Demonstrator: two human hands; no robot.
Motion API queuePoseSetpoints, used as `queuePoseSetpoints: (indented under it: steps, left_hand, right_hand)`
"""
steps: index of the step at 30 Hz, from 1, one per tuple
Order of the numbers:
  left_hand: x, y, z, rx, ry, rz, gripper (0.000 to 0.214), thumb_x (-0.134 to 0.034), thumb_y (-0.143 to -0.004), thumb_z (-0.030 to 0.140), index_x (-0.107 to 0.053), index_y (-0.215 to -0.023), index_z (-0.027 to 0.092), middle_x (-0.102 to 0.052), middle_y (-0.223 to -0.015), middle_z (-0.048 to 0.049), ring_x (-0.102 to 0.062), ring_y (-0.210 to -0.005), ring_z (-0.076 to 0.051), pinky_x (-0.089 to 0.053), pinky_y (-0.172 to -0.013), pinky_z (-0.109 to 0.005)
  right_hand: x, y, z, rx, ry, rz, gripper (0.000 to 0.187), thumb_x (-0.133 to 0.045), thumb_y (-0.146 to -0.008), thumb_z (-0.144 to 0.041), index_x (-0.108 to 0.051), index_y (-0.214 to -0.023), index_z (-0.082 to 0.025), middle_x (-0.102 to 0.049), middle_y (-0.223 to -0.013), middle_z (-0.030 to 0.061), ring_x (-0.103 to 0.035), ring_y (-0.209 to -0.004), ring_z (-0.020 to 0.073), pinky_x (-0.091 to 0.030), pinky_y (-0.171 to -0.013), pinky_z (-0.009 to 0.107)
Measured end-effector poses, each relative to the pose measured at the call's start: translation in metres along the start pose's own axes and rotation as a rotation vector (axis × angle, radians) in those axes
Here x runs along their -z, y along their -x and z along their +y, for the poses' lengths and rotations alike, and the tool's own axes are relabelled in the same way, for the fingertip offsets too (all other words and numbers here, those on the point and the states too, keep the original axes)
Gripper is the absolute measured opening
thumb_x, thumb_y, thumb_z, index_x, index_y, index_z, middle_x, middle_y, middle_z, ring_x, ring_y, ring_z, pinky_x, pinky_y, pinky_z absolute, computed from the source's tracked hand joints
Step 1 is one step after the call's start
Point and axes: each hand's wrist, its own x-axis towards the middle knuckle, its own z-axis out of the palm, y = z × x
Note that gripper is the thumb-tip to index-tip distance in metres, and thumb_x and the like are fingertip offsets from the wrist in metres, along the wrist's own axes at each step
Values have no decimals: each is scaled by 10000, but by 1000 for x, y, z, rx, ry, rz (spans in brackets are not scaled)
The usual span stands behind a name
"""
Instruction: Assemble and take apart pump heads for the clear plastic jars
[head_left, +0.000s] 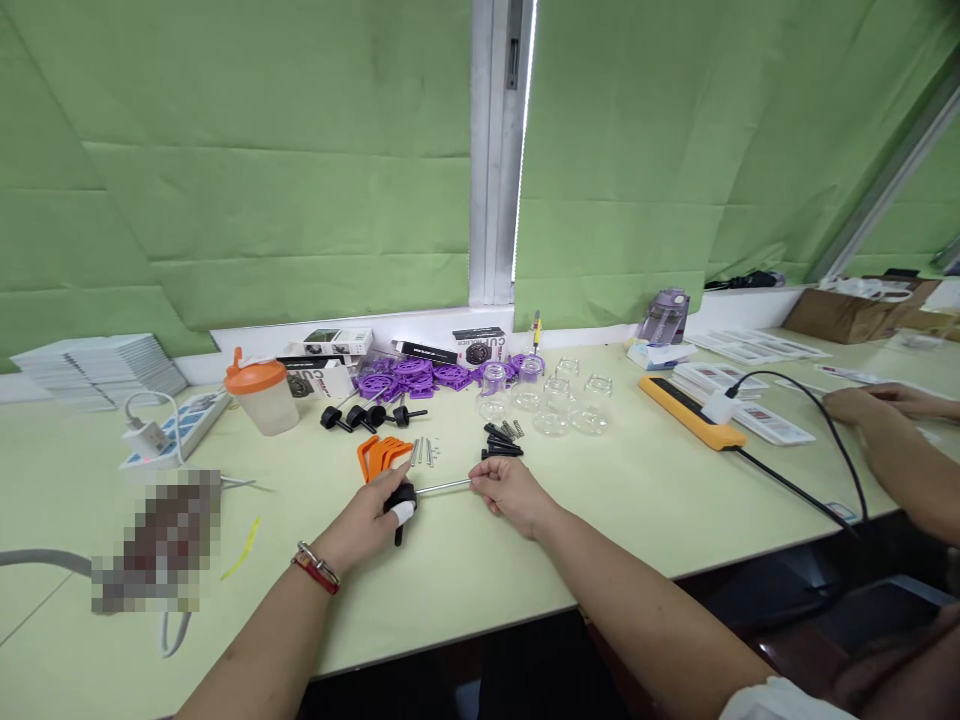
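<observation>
My left hand (360, 525), its thumb wrapped in white tape, is closed around a black round knob-like part (405, 496) with a short black stem. A thin metal rod (444, 488) runs from this part to the right. At the rod's far end, the fingertips of my right hand (514, 492) pinch it. Just beyond my left hand lie orange angled brackets (384, 452) and several metal screws (422, 452). Black tapered pieces (501, 442) and small springs (514, 428) are beyond my right hand. More black knob-like parts (375, 416) with rods sit farther back.
Purple plastic parts (412, 378) and printed boxes (319, 380) line the wall. Upturned clear cups (555, 405) stand right of them, an orange-lidded cup (262, 395) left. An orange power strip (690, 412) and its cable occupy the right; another person's arm (892, 450) rests beyond.
</observation>
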Motion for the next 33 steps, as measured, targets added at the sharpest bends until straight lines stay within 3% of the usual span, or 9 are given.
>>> queuePoseSetpoints:
  steps: [4, 7, 20, 33]
  left_hand:
    - [4, -3, -3, 13, 127, 19, 285, -524, -817, 335, -625, -1019, 162, -608, -970, -78, -551, -894, -212, -451, -836, -354]
    - [5, -3, 0, 31, 179, 2, 218, -538, -810, 363, -618, -861, 166, -593, -841, -45, -531, -780, -180, -456, -731, -310]
    - [6, 0, 5, 76, 324, -109, 277, -539, -809, 438, -572, -859, 167, -551, -790, -12, -486, -749, -151, -426, -701, -273]
    - [10, 2, 5, 177, 419, -151, 291, -543, -806, 452, -521, -875, 170, -450, -662, 51, -400, -565, -100, -337, -542, -235]
  right_hand:
    - [1, -1, 0, 28, -2, -8, 115, -632, -653, -178, -572, -746, -150, -474, -523, -69, -351, -401, 41, -246, -389, 201]
    - [3, -1, -2, 30, -2, -8, 145, -658, -635, -197, -579, -747, -148, -488, -544, -64, -361, -412, 39, -246, -399, 201]
    - [5, 2, -7, -1, 12, 2, 185, -672, -617, -209, -578, -766, -153, -568, -627, -30, -368, -435, 39, -252, -428, 202]
    - [10, -2, 2, 126, 227, -20, 151, -640, -682, -290, -650, -751, -157, -470, -542, -42, -347, -480, 76, -264, -473, 233]
